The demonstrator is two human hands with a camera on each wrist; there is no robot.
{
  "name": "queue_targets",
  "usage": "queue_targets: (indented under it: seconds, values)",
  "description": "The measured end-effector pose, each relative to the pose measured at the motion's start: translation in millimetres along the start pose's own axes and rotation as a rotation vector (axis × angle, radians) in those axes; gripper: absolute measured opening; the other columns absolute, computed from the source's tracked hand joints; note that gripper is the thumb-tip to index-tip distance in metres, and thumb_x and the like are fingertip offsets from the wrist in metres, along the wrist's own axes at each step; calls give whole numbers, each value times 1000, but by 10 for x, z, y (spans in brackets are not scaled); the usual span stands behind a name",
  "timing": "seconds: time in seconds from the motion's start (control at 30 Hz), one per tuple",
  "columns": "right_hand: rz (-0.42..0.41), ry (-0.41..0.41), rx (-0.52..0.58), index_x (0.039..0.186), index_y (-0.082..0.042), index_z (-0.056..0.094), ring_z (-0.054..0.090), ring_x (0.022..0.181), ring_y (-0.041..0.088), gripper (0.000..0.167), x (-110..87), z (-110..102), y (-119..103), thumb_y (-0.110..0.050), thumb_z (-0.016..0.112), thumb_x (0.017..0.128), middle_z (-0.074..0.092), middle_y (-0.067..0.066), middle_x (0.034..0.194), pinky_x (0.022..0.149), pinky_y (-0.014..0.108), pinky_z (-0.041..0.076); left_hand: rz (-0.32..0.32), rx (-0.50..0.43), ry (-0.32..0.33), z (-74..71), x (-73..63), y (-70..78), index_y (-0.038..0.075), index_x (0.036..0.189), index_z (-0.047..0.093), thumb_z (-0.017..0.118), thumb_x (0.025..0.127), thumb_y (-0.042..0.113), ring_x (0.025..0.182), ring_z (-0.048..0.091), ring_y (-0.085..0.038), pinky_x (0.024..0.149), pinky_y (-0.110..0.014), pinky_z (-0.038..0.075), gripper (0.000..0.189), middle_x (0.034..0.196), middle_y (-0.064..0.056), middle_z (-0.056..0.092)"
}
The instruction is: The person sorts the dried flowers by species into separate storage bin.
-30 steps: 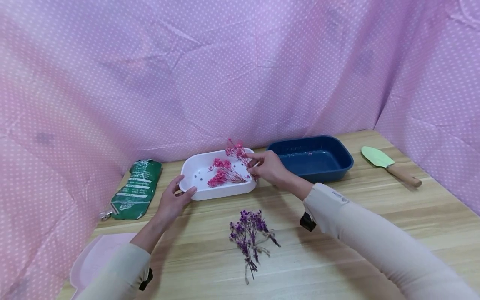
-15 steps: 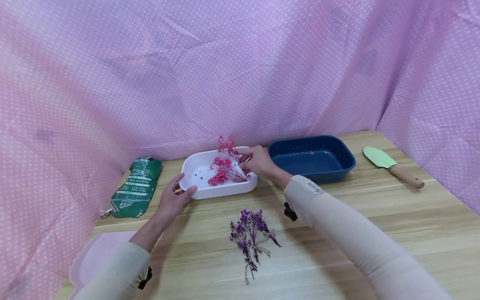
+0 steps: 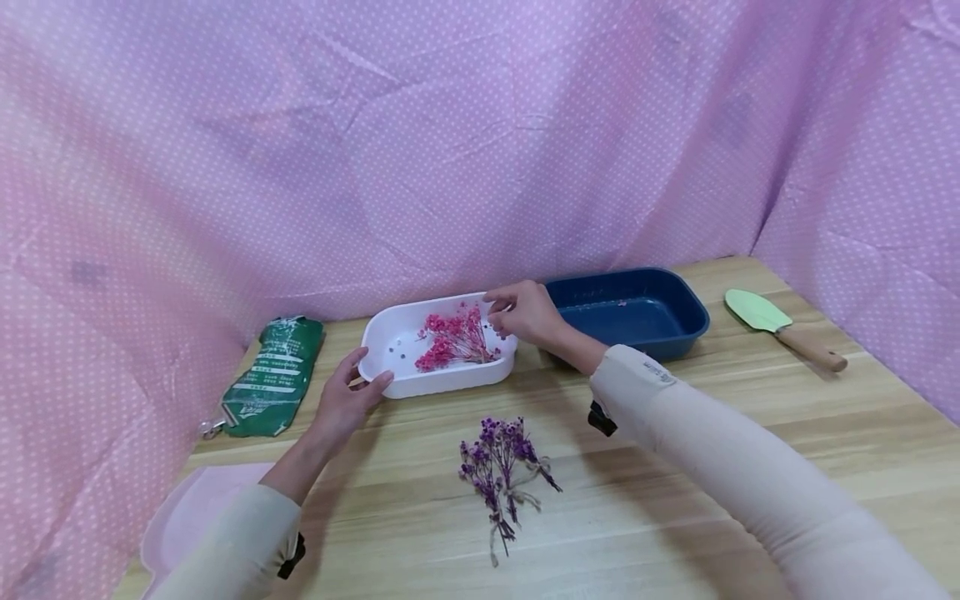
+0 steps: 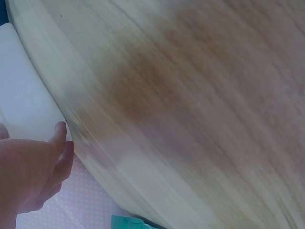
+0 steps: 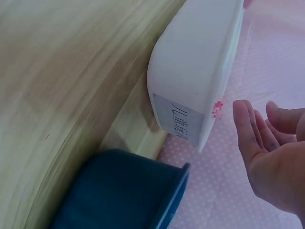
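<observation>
A white plastic basin (image 3: 435, 387) stands near the curtain, with pink dried flowers (image 3: 453, 333) lying inside it. My left hand (image 3: 347, 408) grips the basin's left end, thumb near the front corner and fingers toward the outer end; the left wrist view shows those fingers against the white wall. My right hand (image 3: 528, 315) is raised over the basin's right end. In the right wrist view its fingers (image 5: 248, 129) and thumb are apart, with nothing between them. Small bundles of purple dried flowers (image 3: 498, 467), tied with twine, lie on the table in front.
A dark blue basin (image 3: 637, 346) stands to the right, beneath my right wrist. Farther right lies a light green trowel (image 3: 757, 311) with a wooden handle. On the left are a green packet (image 3: 273, 379) and a pale pink item (image 3: 202, 512). A pink dotted curtain (image 3: 450, 150) rises behind.
My right hand has put the upright pink flowers down among the others in the white basin and let go, then moved slightly up and right. The left hand has stayed in place.
</observation>
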State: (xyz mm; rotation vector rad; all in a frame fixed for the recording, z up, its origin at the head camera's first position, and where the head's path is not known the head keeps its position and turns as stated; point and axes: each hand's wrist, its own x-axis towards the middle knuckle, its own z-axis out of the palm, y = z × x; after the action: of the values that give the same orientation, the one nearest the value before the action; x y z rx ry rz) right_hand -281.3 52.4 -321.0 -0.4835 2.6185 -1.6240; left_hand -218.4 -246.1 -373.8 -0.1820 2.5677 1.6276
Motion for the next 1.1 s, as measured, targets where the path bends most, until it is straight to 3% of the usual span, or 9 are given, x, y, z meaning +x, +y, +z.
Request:
queue_targets:
  seconds: [0.33,0.5,0.63,0.87,1.1]
  values:
    - [-57,-51,38,118,2,66,68,76,31,29,-538,-402,74,-3,66,89,69,15,93,66,35,59,-10,-10,0,7,-9,8,18,155,14,61,95,36,126,41,-31,102,-36,45,78,149,-18,29]
    - [-10,-105,97,121,4,64,69,82,31,32,-904,-635,202,-6,67,90,69,16,98,70,35,60,-6,-4,-1,14,-13,10,18,155,14,60,95,35,127,41,-32,103,-38,44,78,150,-19,28]
    - [9,-125,63,123,5,61,69,84,25,36,-1149,-815,338,-9,67,90,69,16,102,71,33,59,0,-2,0,14,-19,12,18,155,14,60,95,36,128,41,-33,104,-40,43,78,150,-19,28]
    - [71,-145,51,125,6,59,68,85,17,39,-1412,-1098,544,-10,67,90,67,17,105,72,33,59,-9,-19,-1,25,-19,17,17,155,14,61,95,35,127,41,-32,102,-36,44,79,150,-19,28]
    - [108,-169,52,127,10,55,67,88,16,44,-1543,-1266,675,-9,67,90,64,24,111,74,37,59,-9,-15,-19,5,-25,24,17,155,12,62,92,42,131,39,-33,102,-38,44,84,151,-20,26]
